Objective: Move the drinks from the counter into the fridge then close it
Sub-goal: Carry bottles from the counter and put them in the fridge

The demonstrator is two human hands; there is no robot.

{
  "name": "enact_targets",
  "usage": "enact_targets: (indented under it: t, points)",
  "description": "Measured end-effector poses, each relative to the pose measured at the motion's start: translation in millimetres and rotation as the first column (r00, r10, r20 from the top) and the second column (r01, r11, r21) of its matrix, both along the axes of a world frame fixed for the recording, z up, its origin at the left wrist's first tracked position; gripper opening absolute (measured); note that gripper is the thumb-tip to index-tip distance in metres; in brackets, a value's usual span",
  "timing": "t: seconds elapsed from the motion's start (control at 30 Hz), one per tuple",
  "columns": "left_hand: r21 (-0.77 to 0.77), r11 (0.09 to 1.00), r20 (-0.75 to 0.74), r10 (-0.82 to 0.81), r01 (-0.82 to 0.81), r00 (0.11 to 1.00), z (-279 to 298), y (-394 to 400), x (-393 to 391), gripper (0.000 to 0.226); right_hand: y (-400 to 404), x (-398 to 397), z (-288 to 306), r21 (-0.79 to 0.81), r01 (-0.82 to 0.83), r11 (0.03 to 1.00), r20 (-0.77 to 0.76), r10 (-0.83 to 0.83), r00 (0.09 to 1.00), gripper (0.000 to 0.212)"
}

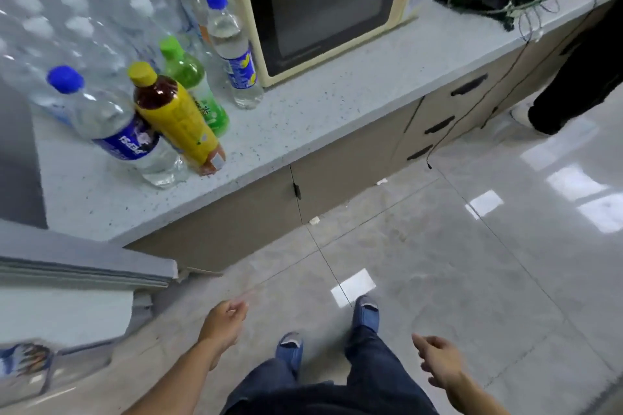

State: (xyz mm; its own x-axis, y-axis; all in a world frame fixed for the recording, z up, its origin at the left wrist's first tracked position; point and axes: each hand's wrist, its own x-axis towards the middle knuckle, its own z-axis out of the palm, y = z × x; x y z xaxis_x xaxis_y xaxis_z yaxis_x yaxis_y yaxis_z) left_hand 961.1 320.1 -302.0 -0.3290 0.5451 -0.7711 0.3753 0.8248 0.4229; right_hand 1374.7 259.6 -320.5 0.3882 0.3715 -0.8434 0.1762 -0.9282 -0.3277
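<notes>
Head view is showing both empty, loosely curled hands, left hand [224, 317] and right hand [438, 357], needing to grip the yellow-labelled bottle [177, 118] low around its body.

Clear glossy plastic bottles [111, 118] stand on a speckled, matt stone-look counter [303, 118]. The floor [438, 263] is polished tile, mirror-glossy. The microwave [323, 7] has a smooth cream shell.

bare forearms [188, 371], dark jeans [337, 391], blue shoes [366, 313]

We see five bottles [175, 118] near the counter's [303, 118] front edge; our left hand [224, 320] and right hand [438, 360] hang empty.
</notes>
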Motion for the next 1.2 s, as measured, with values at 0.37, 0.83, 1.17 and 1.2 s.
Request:
enact_targets:
  t: [0.37, 0.83, 1.17, 1.2]
  points:
    - [0.220, 0.875, 0.030, 0.436, -0.431, 0.900, 62, 15, 50, 0.012, 219, -13, 36, 0.261, -0.405, 0.876, -0.085, 0.438, 0.895, 0.020]
    - [0.792, 0.297, 0.212, 0.686, -0.534, 0.696, 201, 178, -31, 0.076, 346, -298, 214, 0.909, -0.340, 0.241, 0.002, 0.815, 0.580, 0.067]
    - [0.792, 0.312, 0.309, 0.535, -0.524, 0.786, 222, 235, -72, 0.088, 362, -358, 213, 0.950, -0.296, 0.101, 0.116, 0.764, 0.635, 0.089]
    - [0.784, 0.326, 0.305, 0.538, -0.528, 0.786, 217, 237, -73, 0.087, 363, -357, 212, 0.952, -0.289, 0.102, 0.116, 0.753, 0.648, 0.084]
